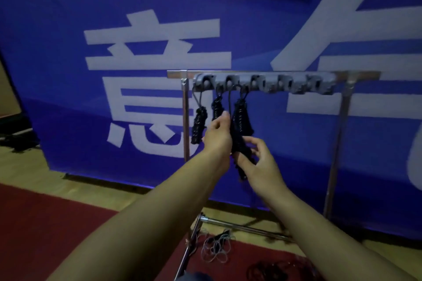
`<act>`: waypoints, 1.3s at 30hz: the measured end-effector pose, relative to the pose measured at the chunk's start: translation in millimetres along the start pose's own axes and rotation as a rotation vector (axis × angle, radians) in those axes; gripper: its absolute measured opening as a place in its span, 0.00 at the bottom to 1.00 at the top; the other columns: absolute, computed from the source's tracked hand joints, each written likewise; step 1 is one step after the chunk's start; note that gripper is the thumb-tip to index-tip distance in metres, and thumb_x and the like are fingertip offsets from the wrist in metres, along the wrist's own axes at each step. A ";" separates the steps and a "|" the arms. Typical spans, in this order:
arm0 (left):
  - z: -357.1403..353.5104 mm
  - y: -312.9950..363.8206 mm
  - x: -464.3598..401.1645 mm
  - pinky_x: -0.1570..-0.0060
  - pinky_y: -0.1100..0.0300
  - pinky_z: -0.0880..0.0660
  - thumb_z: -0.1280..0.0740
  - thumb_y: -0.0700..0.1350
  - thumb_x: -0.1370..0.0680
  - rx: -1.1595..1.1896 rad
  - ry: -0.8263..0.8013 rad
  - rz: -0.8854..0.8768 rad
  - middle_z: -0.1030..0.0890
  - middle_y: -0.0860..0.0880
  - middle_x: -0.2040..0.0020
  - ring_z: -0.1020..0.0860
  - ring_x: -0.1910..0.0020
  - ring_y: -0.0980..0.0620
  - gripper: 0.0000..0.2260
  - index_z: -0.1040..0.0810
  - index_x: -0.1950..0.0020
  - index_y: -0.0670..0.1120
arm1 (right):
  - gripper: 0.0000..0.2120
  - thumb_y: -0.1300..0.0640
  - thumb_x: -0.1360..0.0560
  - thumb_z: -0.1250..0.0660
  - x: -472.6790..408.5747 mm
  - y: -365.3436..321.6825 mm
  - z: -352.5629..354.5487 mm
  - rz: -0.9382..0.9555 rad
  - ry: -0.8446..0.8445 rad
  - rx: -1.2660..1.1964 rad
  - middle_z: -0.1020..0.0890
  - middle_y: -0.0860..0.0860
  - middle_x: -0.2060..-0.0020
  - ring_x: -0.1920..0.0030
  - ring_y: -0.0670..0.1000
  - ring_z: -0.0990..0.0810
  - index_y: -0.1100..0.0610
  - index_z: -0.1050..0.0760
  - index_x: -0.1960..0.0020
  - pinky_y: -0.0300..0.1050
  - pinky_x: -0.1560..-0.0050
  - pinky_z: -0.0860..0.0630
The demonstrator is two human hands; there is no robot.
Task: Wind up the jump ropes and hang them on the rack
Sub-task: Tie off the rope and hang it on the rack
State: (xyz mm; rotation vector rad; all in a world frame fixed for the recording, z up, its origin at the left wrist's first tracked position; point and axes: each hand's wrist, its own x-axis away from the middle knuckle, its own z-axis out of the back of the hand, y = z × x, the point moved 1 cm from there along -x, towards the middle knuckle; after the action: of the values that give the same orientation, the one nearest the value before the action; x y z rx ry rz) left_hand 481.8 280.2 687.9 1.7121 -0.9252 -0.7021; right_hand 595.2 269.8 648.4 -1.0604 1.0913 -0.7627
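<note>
A metal rack (341, 121) carries a grey hook bar (269, 82) at its top. Three wound black jump ropes hang from the left hooks: one at the far left (198, 125), one beside it (216, 106), one further right (243, 116). A fourth wound black rope (239, 150) hangs by a loop from the bar between them. My left hand (218, 137) pinches its cord near the top. My right hand (258, 162) holds the lower end of that bundle, fingers curled round it.
A loose grey rope (215, 250) lies tangled on the floor by the rack's base bar (242, 227). More dark rope (274, 269) lies on the red mat at bottom right. A blue banner (68, 75) stands right behind the rack.
</note>
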 end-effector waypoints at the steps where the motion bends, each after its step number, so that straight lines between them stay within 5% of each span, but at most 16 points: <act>1: -9.3 0.1 -4.3 0.53 0.48 0.20 0.37 0.61 0.21 -0.085 -0.023 -0.024 0.18 0.43 0.44 0.19 0.47 0.44 0.19 0.22 0.40 0.49 | 0.15 0.54 0.22 0.33 -8.0 -3.2 9.7 0.009 0.047 -0.009 0.25 0.45 0.47 0.59 0.43 0.18 0.46 0.30 0.36 0.44 0.63 0.18; 6: -45.7 -5.9 -13.2 0.63 0.58 0.24 0.37 0.54 0.18 -0.239 -0.257 -0.010 0.17 0.45 0.44 0.20 0.59 0.51 0.16 0.24 0.36 0.47 | 0.14 0.54 0.22 0.33 -46.1 -9.3 51.3 0.034 0.153 0.075 0.24 0.44 0.51 0.58 0.48 0.18 0.43 0.29 0.39 0.44 0.64 0.18; 10: -65.8 -8.3 -26.2 0.68 0.60 0.23 0.37 0.53 0.18 -0.226 -0.287 0.043 0.17 0.47 0.44 0.16 0.55 0.52 0.14 0.23 0.36 0.48 | 0.14 0.53 0.22 0.32 -64.1 -3.1 67.0 0.023 0.180 0.082 0.24 0.43 0.52 0.57 0.48 0.17 0.44 0.29 0.38 0.42 0.64 0.18; 15: -86.8 -15.2 -40.5 0.62 0.56 0.23 0.37 0.53 0.18 -0.251 -0.272 0.074 0.18 0.47 0.44 0.18 0.52 0.48 0.14 0.23 0.37 0.47 | 0.15 0.52 0.22 0.33 -82.3 7.6 77.2 -0.025 0.221 0.073 0.21 0.43 0.53 0.55 0.47 0.18 0.46 0.29 0.36 0.45 0.62 0.18; 21: -86.0 -39.7 -54.5 0.67 0.58 0.27 0.37 0.54 0.18 -0.289 -0.248 0.132 0.18 0.43 0.49 0.24 0.62 0.48 0.16 0.20 0.41 0.44 | 0.17 0.51 0.22 0.33 -84.8 27.6 81.4 -0.103 0.182 0.084 0.19 0.49 0.50 0.58 0.49 0.17 0.50 0.29 0.34 0.40 0.66 0.21; 26: -79.4 -57.2 -56.9 0.61 0.56 0.22 0.38 0.56 0.18 -0.319 -0.270 0.072 0.17 0.46 0.46 0.18 0.55 0.48 0.18 0.26 0.33 0.48 | 0.21 0.51 0.22 0.33 -78.9 45.2 83.2 -0.152 0.122 0.046 0.20 0.50 0.42 0.47 0.47 0.20 0.47 0.31 0.30 0.49 0.48 0.19; 31: -44.5 -78.8 -51.0 0.48 0.49 0.21 0.42 0.52 0.16 -0.402 -0.215 0.036 0.22 0.50 0.55 0.25 0.60 0.50 0.16 0.28 0.32 0.45 | 0.36 0.49 0.24 0.30 -56.4 71.0 80.0 -0.202 0.257 0.314 0.41 0.49 0.25 0.28 0.54 0.35 0.46 0.45 0.22 0.52 0.34 0.30; 36: 14.3 -104.9 -50.1 0.45 0.46 0.22 0.40 0.51 0.17 -0.593 -0.207 -0.075 0.19 0.50 0.48 0.20 0.49 0.46 0.10 0.23 0.40 0.49 | 0.20 0.54 0.22 0.33 -31.3 97.7 45.0 -0.190 0.114 0.340 0.29 0.48 0.36 0.48 0.50 0.22 0.48 0.30 0.32 0.45 0.50 0.23; 39: 54.0 -121.1 -50.3 0.46 0.46 0.23 0.38 0.48 0.18 -0.699 -0.204 -0.130 0.20 0.53 0.52 0.20 0.46 0.42 0.06 0.22 0.45 0.51 | 0.11 0.55 0.22 0.35 -22.9 120.6 12.8 -0.245 -0.060 0.321 0.22 0.44 0.46 0.50 0.47 0.21 0.47 0.23 0.41 0.50 0.48 0.21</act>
State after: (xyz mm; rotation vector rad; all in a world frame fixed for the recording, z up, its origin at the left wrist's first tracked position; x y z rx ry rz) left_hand 441.4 317.6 557.2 1.0943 -0.5982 -1.1452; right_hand 599.5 334.4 543.3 -0.9434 0.7634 -1.0560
